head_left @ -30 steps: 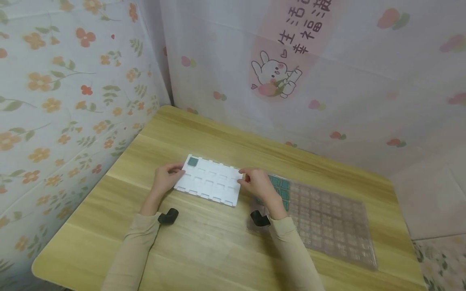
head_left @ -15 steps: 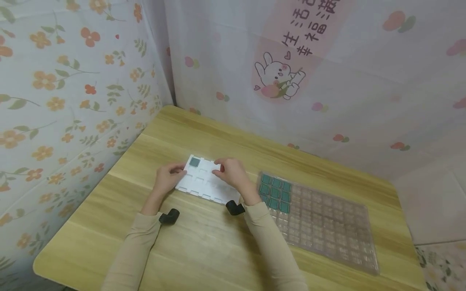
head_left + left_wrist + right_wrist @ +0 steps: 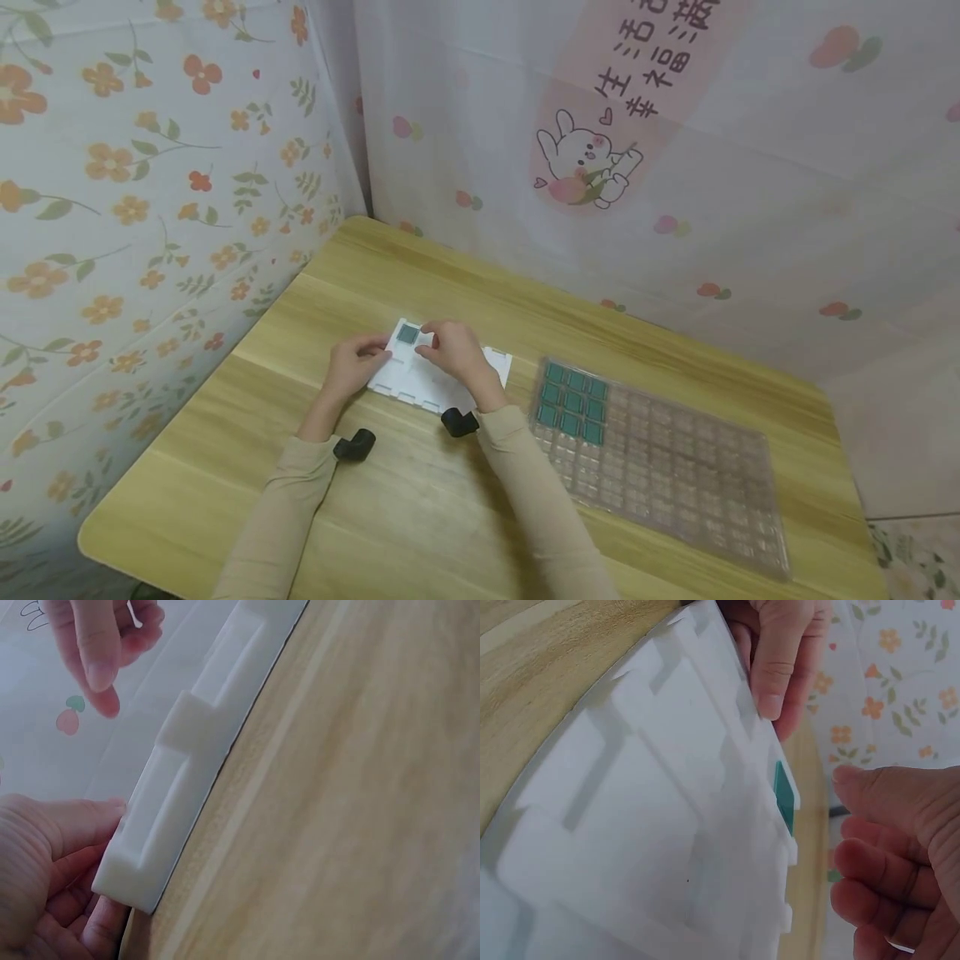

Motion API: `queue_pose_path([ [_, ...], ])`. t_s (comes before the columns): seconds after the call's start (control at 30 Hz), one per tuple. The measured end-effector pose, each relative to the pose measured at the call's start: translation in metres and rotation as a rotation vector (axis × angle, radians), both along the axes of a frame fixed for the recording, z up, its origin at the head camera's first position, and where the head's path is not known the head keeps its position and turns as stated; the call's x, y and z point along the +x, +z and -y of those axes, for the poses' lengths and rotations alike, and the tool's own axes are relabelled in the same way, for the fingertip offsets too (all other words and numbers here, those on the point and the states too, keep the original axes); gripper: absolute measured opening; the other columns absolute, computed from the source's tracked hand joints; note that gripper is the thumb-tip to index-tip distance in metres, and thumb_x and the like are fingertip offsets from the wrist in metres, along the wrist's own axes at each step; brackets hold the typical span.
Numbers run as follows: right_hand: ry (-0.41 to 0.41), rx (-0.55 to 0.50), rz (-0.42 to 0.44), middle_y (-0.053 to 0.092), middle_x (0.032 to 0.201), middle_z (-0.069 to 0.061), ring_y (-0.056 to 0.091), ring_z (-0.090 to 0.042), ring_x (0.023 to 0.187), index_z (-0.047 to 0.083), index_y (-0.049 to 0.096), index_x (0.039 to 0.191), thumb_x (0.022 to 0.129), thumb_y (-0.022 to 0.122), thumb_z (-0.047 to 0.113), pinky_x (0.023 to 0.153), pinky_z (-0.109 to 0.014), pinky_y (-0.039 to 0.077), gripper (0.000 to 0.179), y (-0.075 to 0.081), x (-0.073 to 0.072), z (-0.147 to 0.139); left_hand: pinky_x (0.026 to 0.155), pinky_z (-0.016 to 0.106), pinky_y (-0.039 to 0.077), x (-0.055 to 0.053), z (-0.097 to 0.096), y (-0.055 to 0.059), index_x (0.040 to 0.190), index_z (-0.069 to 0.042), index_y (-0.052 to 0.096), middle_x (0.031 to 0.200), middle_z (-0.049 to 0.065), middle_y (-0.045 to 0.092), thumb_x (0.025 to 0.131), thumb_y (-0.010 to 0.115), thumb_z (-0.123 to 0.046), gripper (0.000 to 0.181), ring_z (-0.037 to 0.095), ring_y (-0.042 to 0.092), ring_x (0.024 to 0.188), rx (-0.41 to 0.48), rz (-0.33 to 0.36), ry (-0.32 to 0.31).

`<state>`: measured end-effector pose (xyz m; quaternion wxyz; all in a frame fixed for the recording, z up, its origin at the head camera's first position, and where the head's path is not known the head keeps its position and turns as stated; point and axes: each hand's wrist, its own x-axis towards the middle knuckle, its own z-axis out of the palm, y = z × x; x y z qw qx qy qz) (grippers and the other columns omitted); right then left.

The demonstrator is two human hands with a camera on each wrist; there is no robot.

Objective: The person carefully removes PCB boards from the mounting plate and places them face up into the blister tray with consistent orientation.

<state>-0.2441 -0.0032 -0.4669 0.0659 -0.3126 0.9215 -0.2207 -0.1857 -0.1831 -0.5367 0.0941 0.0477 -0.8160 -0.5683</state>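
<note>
A flat white tray (image 3: 497,362) with rows of shallow recesses sits on the table. One green square chip (image 3: 408,334) lies in its far left corner recess. My left hand (image 3: 352,367) grips the left end of the tray, thumb on top and fingers underneath, as the left wrist view shows. Over the tray, my right hand (image 3: 454,348) hovers beside the chip, thumb and fingertips apart. The right wrist view shows nothing between those fingers, and the chip (image 3: 784,799) set at the tray's edge. My right forearm and hand cover part of the tray.
To the right lies a clear plastic blister tray (image 3: 675,467) with many pockets. Several green square chips (image 3: 572,402) fill its far left pockets. Patterned cloths hang along the left side and back of the wooden table (image 3: 405,533).
My right hand has moved left, from the white tray's right end across to the green chip. The left hand keeps its grip on the left end. The view has shifted slightly.
</note>
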Motion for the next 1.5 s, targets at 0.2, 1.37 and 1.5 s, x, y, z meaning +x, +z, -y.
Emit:
queue_pose_path([
  [0.2,-0.025,0.0,0.042,0.062,0.072,-0.005,0.049,-0.011,0.06,0.0,0.064,0.115,0.086,0.069,0.019,0.054,-0.02,0.038,0.035,-0.001,-0.004,0.009,0.066,0.015,0.045,0.0,0.0,0.0,0.108,0.008,0.065,0.09,0.023,0.066,0.082,0.067,0.0,0.027,0.029,0.062,0.083,0.001,0.005,-0.003],
  [1.37,-0.087,0.139,-0.012,0.069,0.101,-0.007,0.063,-0.018,0.084,0.004,0.069,0.107,0.085,0.07,0.023,0.071,-0.027,0.048,0.03,-0.025,-0.024,0.036,0.066,0.016,0.047,-0.002,0.001,-0.001,0.107,0.008,0.065,0.091,0.023,0.067,0.082,0.068,0.0,0.027,0.03,0.063,0.084,0.029,-0.005,-0.016],
  [1.5,-0.091,0.131,0.007,0.068,0.107,-0.008,0.063,-0.019,0.092,0.003,0.067,0.111,0.085,0.069,0.023,0.076,-0.028,0.049,0.032,-0.026,-0.023,0.038,0.066,0.016,0.046,-0.001,0.003,-0.001,0.107,0.007,0.066,0.09,0.022,0.067,0.082,0.068,0.0,0.027,0.03,0.062,0.084,0.026,0.004,-0.004],
])
